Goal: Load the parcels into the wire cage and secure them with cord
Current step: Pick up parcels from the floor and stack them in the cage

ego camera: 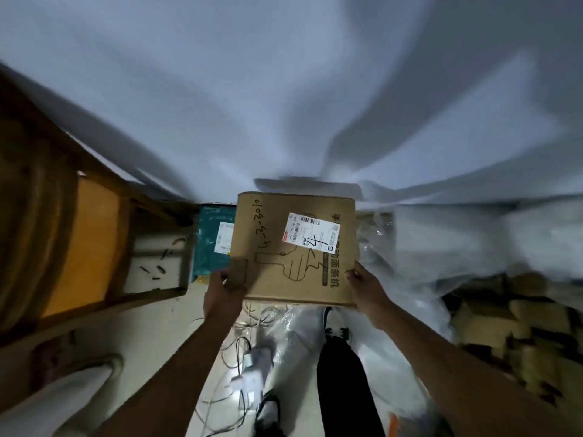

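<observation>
Both hands hold one cardboard parcel (293, 247) in the centre of the frame: the left hand (220, 290) pinches its lower left corner, thumb on top, and the right hand (362, 285) grips its lower right corner.

From the head view, loading seems to be under way rather than finished: this parcel is lifted off the floor, a teal parcel (214, 241) lies just left of it, and more brown boxes (504, 316) wait at the right edge. No wire cage can be made out, and thin cord (239, 339) lies loose on the floor below, so tying is still to come.

The held parcel is a flat brown carton, slightly dented, with a white shipping label (310, 230), printed characters and handwritten numbers.
</observation>
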